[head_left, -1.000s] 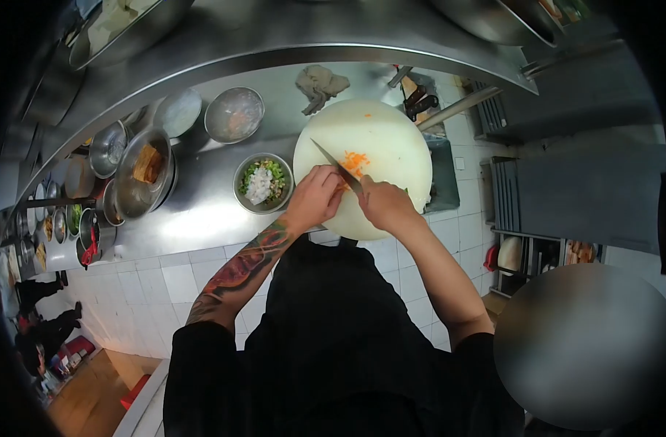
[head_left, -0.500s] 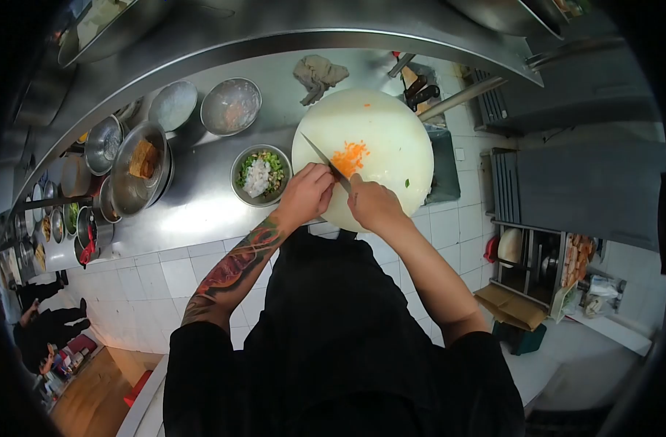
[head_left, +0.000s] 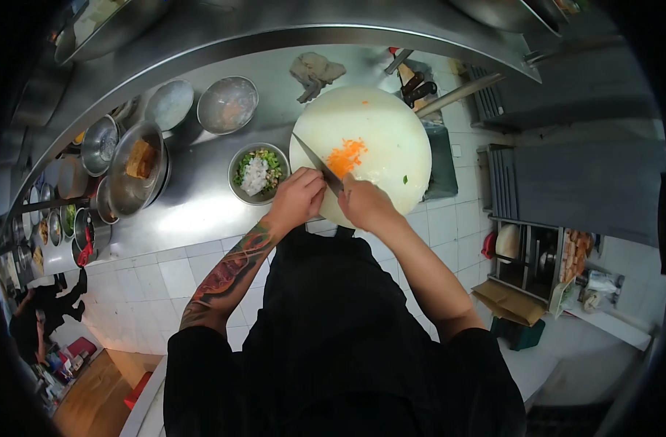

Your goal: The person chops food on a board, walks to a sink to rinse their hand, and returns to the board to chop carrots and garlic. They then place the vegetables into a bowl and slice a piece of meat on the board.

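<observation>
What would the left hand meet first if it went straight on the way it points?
Probably the knife blade, which lies right ahead of the left hand; the chopped carrot sits just beyond.

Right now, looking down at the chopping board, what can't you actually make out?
All in the head view:
Knife handle: hidden inside the right hand.
Under the left hand: whether its fingers pin anything, covered by the hand itself.
Cutting board near rim: behind both hands.
Small tubs at the left edge: too small and warped to tell their contents.
Shelf pan: cut off by the top edge.
</observation>
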Tool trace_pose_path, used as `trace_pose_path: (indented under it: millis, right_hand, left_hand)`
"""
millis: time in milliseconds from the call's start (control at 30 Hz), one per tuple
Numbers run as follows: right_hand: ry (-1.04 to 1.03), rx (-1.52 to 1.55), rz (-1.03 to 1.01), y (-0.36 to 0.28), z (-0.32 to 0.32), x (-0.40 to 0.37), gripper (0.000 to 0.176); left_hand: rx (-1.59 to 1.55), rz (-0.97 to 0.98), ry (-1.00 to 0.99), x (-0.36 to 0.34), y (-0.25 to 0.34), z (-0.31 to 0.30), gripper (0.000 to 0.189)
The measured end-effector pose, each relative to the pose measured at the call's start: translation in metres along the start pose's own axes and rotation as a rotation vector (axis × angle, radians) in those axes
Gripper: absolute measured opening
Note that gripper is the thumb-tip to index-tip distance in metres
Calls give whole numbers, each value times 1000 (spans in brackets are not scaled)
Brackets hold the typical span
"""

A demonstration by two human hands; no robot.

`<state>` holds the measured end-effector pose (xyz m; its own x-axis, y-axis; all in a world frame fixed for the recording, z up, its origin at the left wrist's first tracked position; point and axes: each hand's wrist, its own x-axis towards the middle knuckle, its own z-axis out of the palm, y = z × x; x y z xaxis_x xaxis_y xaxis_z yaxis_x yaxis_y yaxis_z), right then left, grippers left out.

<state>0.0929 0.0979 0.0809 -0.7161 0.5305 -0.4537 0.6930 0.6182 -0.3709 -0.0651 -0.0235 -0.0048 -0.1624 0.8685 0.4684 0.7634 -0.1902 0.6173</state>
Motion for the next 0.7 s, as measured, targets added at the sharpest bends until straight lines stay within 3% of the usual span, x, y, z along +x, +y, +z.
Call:
trace_pose_path:
  millis: [100,200,267,300,400,433,500,567,633,700]
  right_hand:
    - [27,71,-44,5,-16,-13,28]
    - [118,65,-116,13,-33,-51,29]
    - [210,71,-180,17,-32,-68,32]
    - [244,5,-213,24,-25,-70,37]
    - [279,-39,-295,50,-18,-78,42]
    - [286,-38,-296,60,-23,-81,42]
    - [294,-12,-138,85,-36,-85,46]
    - [396,32,-83,118,-40,-59,50]
    - [537,74,-69,127,-47,-20,40]
    - [546,12,-78,135,-45,21,41]
  left_hand:
    - [-23,3,29,0,7,-8,14]
    - [-113,-148,171,4,37,-33,15]
    - [-40,-36,1,22,65,-48,25]
    - [-21,-25,-192,23,68,-43,44]
    - [193,11,-310,26,56,-16,56]
    - [271,-30,-367,20,40,-10,72]
    - [283,-129,-319,22,33,-20,78]
    - [331,-250,-286,14,27,-17,96]
    - [344,-239,-284,6,30,-1,96]
    - [357,-229,-276,-1,35,16,97]
